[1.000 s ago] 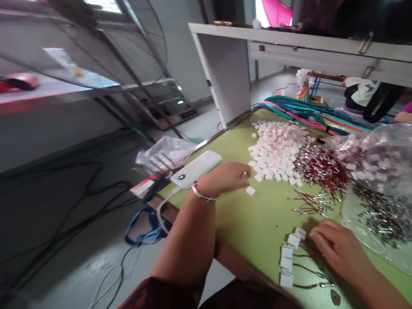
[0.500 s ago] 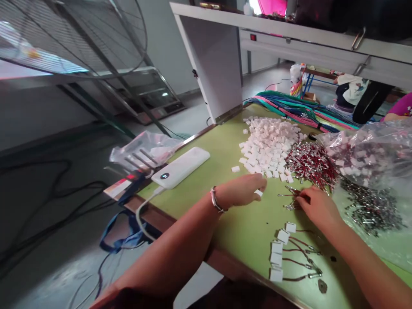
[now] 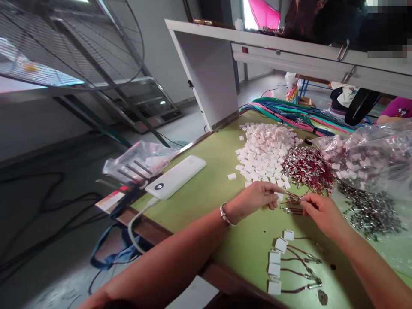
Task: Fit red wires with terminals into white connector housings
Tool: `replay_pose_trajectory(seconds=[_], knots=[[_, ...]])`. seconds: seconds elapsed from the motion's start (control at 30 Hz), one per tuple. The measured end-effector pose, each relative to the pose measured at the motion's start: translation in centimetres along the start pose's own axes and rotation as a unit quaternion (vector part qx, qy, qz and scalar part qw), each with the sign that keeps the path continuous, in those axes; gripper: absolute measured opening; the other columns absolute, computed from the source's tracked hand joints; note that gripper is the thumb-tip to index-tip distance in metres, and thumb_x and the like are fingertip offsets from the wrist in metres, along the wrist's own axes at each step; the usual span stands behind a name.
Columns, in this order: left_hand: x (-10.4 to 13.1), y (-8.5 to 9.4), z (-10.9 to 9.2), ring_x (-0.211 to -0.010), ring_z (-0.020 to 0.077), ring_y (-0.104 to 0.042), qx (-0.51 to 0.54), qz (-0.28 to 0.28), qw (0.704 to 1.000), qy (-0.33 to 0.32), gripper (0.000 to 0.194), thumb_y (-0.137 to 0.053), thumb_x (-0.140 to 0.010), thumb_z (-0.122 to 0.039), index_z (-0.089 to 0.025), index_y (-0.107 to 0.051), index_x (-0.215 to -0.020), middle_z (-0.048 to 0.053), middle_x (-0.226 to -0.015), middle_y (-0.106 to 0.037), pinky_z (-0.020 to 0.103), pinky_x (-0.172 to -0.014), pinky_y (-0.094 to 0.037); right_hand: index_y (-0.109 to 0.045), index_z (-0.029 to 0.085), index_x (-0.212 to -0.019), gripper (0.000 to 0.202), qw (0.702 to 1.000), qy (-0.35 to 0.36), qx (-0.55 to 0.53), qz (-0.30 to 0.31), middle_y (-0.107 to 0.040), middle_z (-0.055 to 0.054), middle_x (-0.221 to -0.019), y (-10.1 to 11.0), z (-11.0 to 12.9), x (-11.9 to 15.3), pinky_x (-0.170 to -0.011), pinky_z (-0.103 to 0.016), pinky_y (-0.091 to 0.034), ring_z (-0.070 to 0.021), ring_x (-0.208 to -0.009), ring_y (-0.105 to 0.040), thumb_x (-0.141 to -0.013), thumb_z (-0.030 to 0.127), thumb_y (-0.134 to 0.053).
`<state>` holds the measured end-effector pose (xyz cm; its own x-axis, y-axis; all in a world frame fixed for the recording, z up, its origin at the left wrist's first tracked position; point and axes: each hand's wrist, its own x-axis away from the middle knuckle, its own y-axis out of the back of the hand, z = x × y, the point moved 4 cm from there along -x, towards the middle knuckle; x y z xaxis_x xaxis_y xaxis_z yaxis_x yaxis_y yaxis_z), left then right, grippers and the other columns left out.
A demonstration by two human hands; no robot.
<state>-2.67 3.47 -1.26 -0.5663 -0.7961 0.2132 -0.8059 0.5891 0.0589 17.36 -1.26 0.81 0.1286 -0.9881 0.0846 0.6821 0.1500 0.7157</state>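
My left hand (image 3: 259, 199), with a bracelet at the wrist, holds a small white connector (image 3: 279, 197) between its fingertips. Close on its right, my right hand (image 3: 317, 208) pinches a short wire with a metal terminal, taken among a few loose terminal wires (image 3: 291, 210). The connector and the wire end are very near each other; whether they touch is unclear. Behind the hands lie a pile of white connectors (image 3: 267, 150) and a pile of red terminal wires (image 3: 307, 169). Nearer me, several white connectors with wires (image 3: 274, 270) form a column.
A white power bank (image 3: 177, 176) with a cable lies at the left edge of the green table (image 3: 193, 214). Clear bags (image 3: 380, 150) and dark metal terminals (image 3: 373, 210) are at right. Bundled coloured wires (image 3: 283, 112) lie behind. A fan stands at upper left.
My left hand has moved right with the white connector, up to my right hand. My right hand has shifted slightly and now pinches a wire. The view has tilted a little.
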Motion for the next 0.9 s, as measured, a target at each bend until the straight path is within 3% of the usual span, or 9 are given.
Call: replay_pose_trajectory(seconds=[0.13, 0.47, 0.67, 0.9], knots=[[0.0, -1.1, 0.3, -0.056, 0.0085, -0.056, 0.115, 0.013, 0.993, 0.021, 0.024, -0.069, -0.078, -0.031, -0.016, -0.063, -0.095, 0.000, -0.064, -0.063, 0.020, -0.050, -0.033, -0.056, 0.021, -0.069, 0.029, 0.996, 0.000, -0.093, -0.016, -0.049, 0.003, -0.058, -0.9, 0.2, 1.9, -0.055, -0.025, -0.036, -0.0134, -0.056, -0.045, -0.087, 0.042, -0.046], [-0.3, -2.4, 0.5, -0.053, 0.0067, -0.050, 0.168, 0.085, 0.982, 0.001, 0.019, -0.071, -0.078, -0.029, -0.015, -0.065, -0.088, -0.002, -0.065, -0.062, 0.022, -0.050, -0.033, -0.055, 0.020, -0.068, 0.029, 0.989, -0.004, -0.146, -0.013, -0.042, 0.004, -0.058, -1.3, 0.6, 2.2, -0.052, -0.023, -0.033, -0.0117, -0.056, -0.038, -0.086, 0.041, -0.047], [-0.1, -2.6, 0.2, -0.050, 0.0064, -0.049, 0.122, 0.086, 0.989, 0.009, 0.014, -0.068, -0.080, -0.025, -0.016, -0.063, -0.089, -0.004, -0.060, -0.059, 0.022, -0.048, -0.036, -0.054, 0.020, -0.067, 0.028, 0.993, 0.006, -0.116, -0.007, -0.044, 0.004, -0.057, -1.6, 0.7, 2.4, -0.052, -0.023, -0.033, -0.0119, -0.055, -0.040, -0.086, 0.039, -0.045], [0.1, -3.3, 0.3, -0.044, 0.0053, -0.050, 0.044, 0.119, 0.992, 0.025, 0.012, -0.065, -0.079, -0.022, -0.015, -0.061, -0.089, -0.005, -0.057, -0.059, 0.020, -0.043, -0.037, -0.056, 0.021, -0.073, 0.024, 0.998, 0.051, -0.001, -0.023, -0.053, 0.003, -0.057, -2.4, 1.0, 2.9, -0.053, -0.024, -0.034, -0.0133, -0.055, -0.048, -0.090, 0.032, -0.043]])
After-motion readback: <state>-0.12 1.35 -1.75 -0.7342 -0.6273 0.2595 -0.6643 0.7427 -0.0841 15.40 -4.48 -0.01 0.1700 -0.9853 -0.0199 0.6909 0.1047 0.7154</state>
